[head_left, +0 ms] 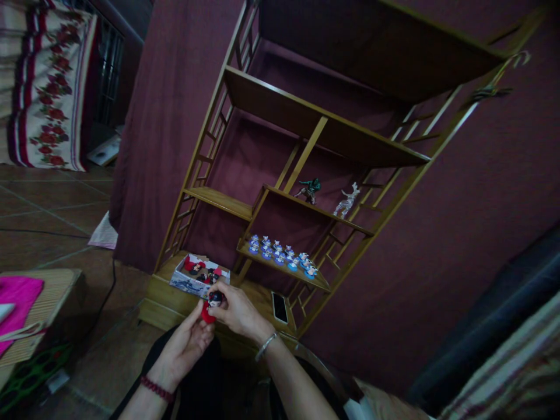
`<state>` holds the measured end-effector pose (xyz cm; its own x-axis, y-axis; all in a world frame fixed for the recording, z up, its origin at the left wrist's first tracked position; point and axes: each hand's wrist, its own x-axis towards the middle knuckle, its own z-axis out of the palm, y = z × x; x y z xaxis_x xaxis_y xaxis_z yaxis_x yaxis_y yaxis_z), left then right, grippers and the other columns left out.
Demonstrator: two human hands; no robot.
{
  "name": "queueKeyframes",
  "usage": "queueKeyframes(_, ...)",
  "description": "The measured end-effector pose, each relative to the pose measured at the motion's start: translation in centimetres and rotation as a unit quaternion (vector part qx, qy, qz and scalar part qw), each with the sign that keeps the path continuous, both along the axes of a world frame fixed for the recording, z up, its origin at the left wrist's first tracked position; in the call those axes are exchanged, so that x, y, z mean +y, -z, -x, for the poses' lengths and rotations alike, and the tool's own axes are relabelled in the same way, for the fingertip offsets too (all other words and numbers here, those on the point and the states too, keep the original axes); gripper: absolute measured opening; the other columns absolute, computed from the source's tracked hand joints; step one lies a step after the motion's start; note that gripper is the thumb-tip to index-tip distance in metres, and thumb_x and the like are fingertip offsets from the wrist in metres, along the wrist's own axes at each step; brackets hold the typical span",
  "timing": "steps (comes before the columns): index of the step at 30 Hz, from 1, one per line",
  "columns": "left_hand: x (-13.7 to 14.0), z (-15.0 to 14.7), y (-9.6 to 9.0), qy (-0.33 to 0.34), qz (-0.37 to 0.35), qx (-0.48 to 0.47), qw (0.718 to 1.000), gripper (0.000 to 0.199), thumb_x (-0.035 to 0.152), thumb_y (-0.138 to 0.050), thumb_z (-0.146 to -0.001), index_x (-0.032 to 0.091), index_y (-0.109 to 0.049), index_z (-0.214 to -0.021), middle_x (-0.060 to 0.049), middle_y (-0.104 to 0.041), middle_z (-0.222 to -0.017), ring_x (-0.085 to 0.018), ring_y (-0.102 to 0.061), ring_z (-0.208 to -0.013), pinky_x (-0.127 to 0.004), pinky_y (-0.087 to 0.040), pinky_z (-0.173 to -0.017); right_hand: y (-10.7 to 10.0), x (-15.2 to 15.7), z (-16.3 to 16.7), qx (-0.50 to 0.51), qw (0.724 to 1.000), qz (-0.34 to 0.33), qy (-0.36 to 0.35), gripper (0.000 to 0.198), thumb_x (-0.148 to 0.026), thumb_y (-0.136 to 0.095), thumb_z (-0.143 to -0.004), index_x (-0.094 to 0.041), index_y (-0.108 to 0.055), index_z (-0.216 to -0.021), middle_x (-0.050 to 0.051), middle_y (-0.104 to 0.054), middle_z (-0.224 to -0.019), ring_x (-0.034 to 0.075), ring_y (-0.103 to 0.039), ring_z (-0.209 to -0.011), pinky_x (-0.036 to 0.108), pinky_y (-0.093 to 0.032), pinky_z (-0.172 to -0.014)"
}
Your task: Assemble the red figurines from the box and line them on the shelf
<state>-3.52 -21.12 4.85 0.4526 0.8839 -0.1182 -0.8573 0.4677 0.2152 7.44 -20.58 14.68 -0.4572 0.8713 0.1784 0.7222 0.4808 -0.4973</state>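
Observation:
A small figurine (209,314) with black hair and a red lower part is between my hands, low in the head view. My right hand (240,310) pinches it near its head from the right. Palm up, my left hand (186,343) has its thumb and curled fingers at the red lower part; the exact contact is partly hidden. Just beyond my hands stands an open white box (188,284) with a printed side, resting on the shelf unit's low base. Several red and black figurines (192,266) lie inside it.
On a middle shelf (321,281) stand several blue and white figurines (279,252) in rows. Above are a dark green figure (310,188) and a silvery deer figure (347,201). A phone (279,307) lies on the base. A low table (56,291) is at left.

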Motion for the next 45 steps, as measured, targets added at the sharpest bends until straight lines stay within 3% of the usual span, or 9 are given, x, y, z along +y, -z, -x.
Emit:
queueKeyframes(10,-0.7,2.5,-1.8,-0.001,-0.043,-0.037,0.998,0.015,0.025,-0.053,-0.081,0.010,-0.057,-0.079,-0.002,-0.056,-0.065,-0.006,-0.046,-0.049,-0.017,-0.034,-0.041,-1.7,-0.8,2.7,0.016,1.000,0.000,-0.003,0.026,-0.017,-0.058,-0.068,-0.019,-0.056,-0.094,-0.007,-0.046,-0.060,0.006,-0.039,-0.051,0.017,-0.030,-0.049)
queueKeyframes(16,-1.3,3.6,-2.2,-0.016,-0.045,-0.064,0.997,0.021,0.029,-0.048,-0.084,0.011,-0.057,-0.080,-0.002,-0.054,-0.064,-0.006,-0.044,-0.050,-0.016,-0.033,-0.041,-2.0,-0.2,3.7,-0.006,0.998,-0.027,-0.051,0.026,-0.017,-0.059,-0.067,-0.017,-0.057,-0.094,-0.006,-0.052,-0.068,0.007,-0.043,-0.057,0.018,-0.034,-0.055)
queueKeyframes(22,-1.4,3.7,-2.8,-0.024,-0.058,-0.068,0.996,0.018,0.028,-0.052,-0.082,0.011,-0.059,-0.084,-0.002,-0.055,-0.065,-0.007,-0.046,-0.053,-0.016,-0.035,-0.043,-3.1,0.2,3.2,0.043,0.991,0.051,-0.119,0.037,-0.020,-0.057,-0.069,-0.017,-0.055,-0.106,-0.003,-0.058,-0.082,0.007,-0.050,-0.065,0.020,-0.041,-0.060)
queueKeyframes(25,-1.3,3.7,-2.9,-0.019,-0.059,-0.070,0.996,0.018,0.028,-0.052,-0.082,0.011,-0.059,-0.083,-0.002,-0.055,-0.065,-0.007,-0.046,-0.053,-0.016,-0.035,-0.043,-3.3,0.2,2.7,0.058,0.987,0.055,-0.141,0.041,-0.020,-0.057,-0.071,-0.017,-0.054,-0.111,0.000,-0.061,-0.088,0.009,-0.054,-0.072,0.022,-0.044,-0.066)
queueKeyframes(33,-1.2,3.2,-2.7,-0.013,-0.054,-0.047,0.997,0.019,0.031,-0.055,-0.079,0.012,-0.058,-0.083,-0.001,-0.053,-0.063,-0.007,-0.047,-0.052,-0.016,-0.037,-0.043,-2.9,1.0,1.5,0.089,0.977,0.093,-0.171,0.043,-0.017,-0.057,-0.071,-0.017,-0.052,-0.114,0.004,-0.060,-0.104,0.012,-0.055,-0.084,0.027,-0.046,-0.076)
queueKeyframes(40,-1.0,1.8,-2.3,0.001,-0.051,-0.020,0.999,0.022,0.034,-0.053,-0.080,0.013,-0.059,-0.085,-0.004,-0.056,-0.068,-0.008,-0.048,-0.053,-0.016,-0.037,-0.043,-1.7,1.6,0.1,0.135,0.965,0.152,-0.163,0.045,-0.015,-0.057,-0.069,-0.017,-0.050,-0.113,0.003,-0.060,-0.099,0.012,-0.057,-0.080,0.027,-0.047,-0.074)
queueKeyframes(45,-1.0,1.6,-1.7,0.005,-0.045,-0.010,0.999,0.026,0.037,-0.053,-0.079,0.011,-0.059,-0.080,-0.004,-0.055,-0.068,-0.007,-0.046,-0.053,-0.016,-0.037,-0.044,0.2,2.4,-0.2,0.150,0.970,0.126,-0.142,0.045,-0.015,-0.060,-0.067,-0.019,-0.052,-0.112,0.001,-0.060,-0.091,0.011,-0.057,-0.076,0.025,-0.047,-0.070)
